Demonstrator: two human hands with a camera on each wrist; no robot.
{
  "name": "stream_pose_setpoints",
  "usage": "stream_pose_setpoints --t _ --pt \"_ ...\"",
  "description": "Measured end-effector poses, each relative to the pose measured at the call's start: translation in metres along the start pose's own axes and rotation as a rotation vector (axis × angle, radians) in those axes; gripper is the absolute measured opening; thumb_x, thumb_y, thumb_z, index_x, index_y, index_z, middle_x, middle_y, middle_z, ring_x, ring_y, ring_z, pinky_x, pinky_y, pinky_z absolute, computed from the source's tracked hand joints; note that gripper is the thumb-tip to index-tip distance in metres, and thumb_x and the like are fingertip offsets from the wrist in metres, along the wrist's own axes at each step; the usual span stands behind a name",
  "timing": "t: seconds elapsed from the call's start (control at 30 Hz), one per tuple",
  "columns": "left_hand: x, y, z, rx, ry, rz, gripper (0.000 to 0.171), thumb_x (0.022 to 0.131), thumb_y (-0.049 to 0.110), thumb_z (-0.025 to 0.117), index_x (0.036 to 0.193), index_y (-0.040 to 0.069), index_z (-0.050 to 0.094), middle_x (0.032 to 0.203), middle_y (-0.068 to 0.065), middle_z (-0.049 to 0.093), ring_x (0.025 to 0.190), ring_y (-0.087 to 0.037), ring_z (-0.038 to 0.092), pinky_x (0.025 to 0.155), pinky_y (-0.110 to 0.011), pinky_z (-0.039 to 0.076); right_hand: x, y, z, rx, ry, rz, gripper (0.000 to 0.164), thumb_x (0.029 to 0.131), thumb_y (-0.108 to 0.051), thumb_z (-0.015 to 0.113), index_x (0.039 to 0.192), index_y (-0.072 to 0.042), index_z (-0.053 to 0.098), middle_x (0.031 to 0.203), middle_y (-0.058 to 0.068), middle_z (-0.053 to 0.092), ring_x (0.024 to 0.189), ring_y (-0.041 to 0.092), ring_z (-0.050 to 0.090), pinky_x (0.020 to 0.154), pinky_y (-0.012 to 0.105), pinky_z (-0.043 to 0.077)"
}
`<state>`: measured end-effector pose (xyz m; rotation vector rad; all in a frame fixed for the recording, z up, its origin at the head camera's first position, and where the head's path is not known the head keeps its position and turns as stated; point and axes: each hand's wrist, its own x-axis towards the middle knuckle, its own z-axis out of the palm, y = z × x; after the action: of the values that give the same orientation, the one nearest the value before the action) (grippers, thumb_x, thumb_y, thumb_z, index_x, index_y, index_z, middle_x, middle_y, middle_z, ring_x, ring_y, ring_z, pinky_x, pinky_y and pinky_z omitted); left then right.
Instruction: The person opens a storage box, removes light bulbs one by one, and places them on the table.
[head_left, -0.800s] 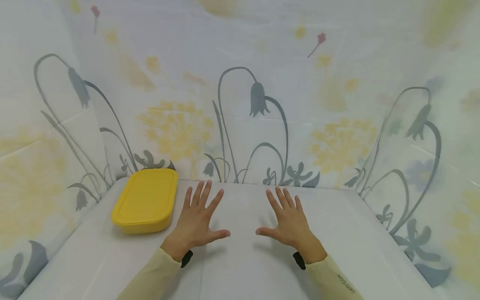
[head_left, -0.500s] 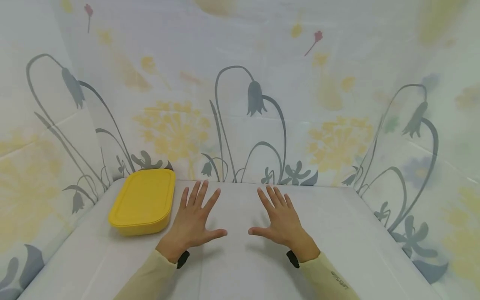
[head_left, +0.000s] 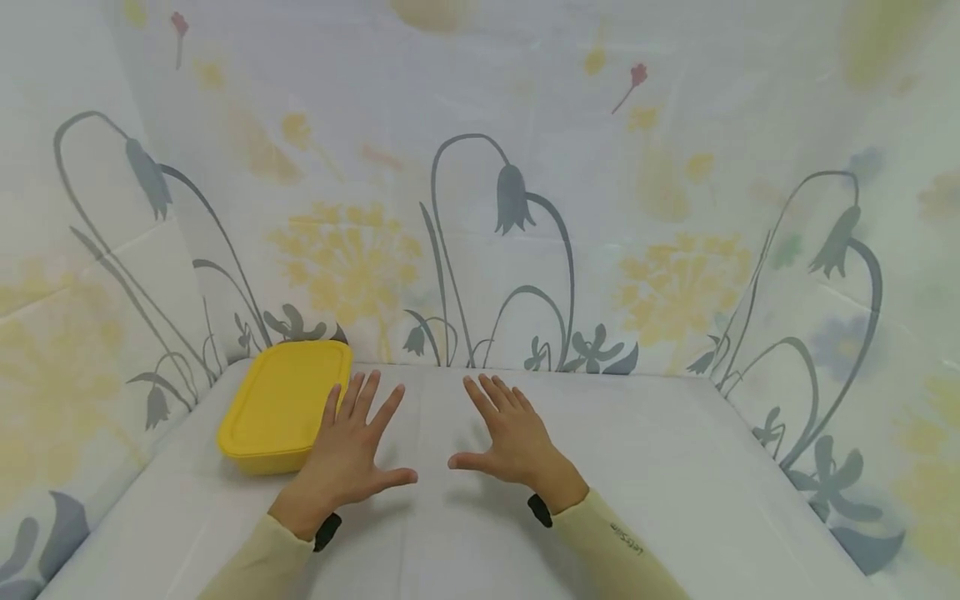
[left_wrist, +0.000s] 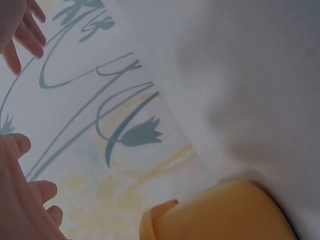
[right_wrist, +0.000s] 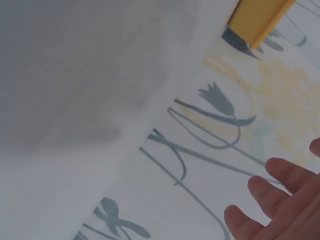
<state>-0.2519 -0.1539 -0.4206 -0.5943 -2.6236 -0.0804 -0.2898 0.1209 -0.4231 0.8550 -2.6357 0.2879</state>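
A yellow lidded box [head_left: 281, 400], rectangular with rounded corners, lies at the left of the white table. Just right of it is my left hand [head_left: 341, 458], fingers spread and thumb pointing inward; in the head view its fingers overlap the box's right side, but I cannot tell if they touch. My right hand [head_left: 517, 442] hovers near the middle with its fingers extended, holding nothing. Shadows fall on the table below both hands. The left wrist view shows part of the yellow box [left_wrist: 220, 215], and the right wrist view catches a corner of that box [right_wrist: 257, 20].
A white cloth-like surface [head_left: 660, 467] covers the table. Around its back and sides hang pale curtains [head_left: 480, 83] printed with grey and yellow flowers. Dark bands [head_left: 327, 532] sit at the wrists beside the beige sleeves [head_left: 622, 550].
Both hands have shifted left, and the left hand now overlaps the box's edge in the head view. The right hand has come nearer the left. The box stays in place.
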Motion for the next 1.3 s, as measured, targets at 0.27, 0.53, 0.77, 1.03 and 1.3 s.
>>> stream_pose_setpoints --t 0.27,0.53,0.77,1.03,1.3 --pt "-0.016 -0.028 -0.008 -0.095 0.037 -0.047 0.109 0.069 0.081 0.057 0.151 0.015 0.029 0.156 -0.022 0.015 0.142 -0.041 0.009 0.113 -0.057 0.004 0.019 -0.014 0.012 0.113 -0.051 0.021 0.108 0.071 -0.085 0.048 0.154 -0.026 0.015 0.152 0.007 0.033 0.138 0.028 0.033 0.112 0.048 0.028" --pt "-0.028 -0.054 -0.020 -0.181 0.005 -0.113 0.105 0.069 0.069 0.070 0.149 0.012 0.032 0.152 -0.024 0.019 0.139 -0.044 0.014 0.112 -0.059 0.009 0.040 -0.038 0.023 0.223 -0.131 0.029 0.107 0.071 -0.083 0.051 0.154 -0.030 0.012 0.151 0.001 0.035 0.136 0.023 0.037 0.107 0.044 0.036" --pt "-0.035 -0.075 -0.024 -0.223 0.044 -0.119 0.099 0.070 0.061 0.075 0.145 0.010 0.037 0.147 -0.026 0.029 0.134 -0.047 0.022 0.106 -0.064 0.020 0.058 -0.064 0.029 0.274 -0.205 0.065 0.106 0.071 -0.083 0.051 0.154 -0.032 0.011 0.151 -0.001 0.036 0.135 0.021 0.038 0.106 0.043 0.038" --pt "-0.045 -0.100 -0.025 -0.269 0.154 -0.112 0.099 0.064 0.050 0.083 0.141 0.003 0.041 0.136 -0.033 0.037 0.123 -0.052 0.035 0.091 -0.068 0.032 0.078 -0.084 0.045 0.351 -0.235 0.064 0.101 0.073 -0.081 0.051 0.153 -0.034 0.010 0.153 -0.008 0.031 0.136 0.017 0.037 0.106 0.040 0.038" --pt "-0.056 -0.124 -0.027 -0.348 0.122 -0.211 0.099 0.068 0.045 0.083 0.144 0.002 0.036 0.140 -0.034 0.031 0.122 -0.056 0.030 0.092 -0.071 0.027 0.097 -0.107 0.054 0.423 -0.277 0.092 0.100 0.072 -0.081 0.053 0.153 -0.037 0.012 0.152 -0.012 0.030 0.138 0.012 0.033 0.106 0.041 0.038"
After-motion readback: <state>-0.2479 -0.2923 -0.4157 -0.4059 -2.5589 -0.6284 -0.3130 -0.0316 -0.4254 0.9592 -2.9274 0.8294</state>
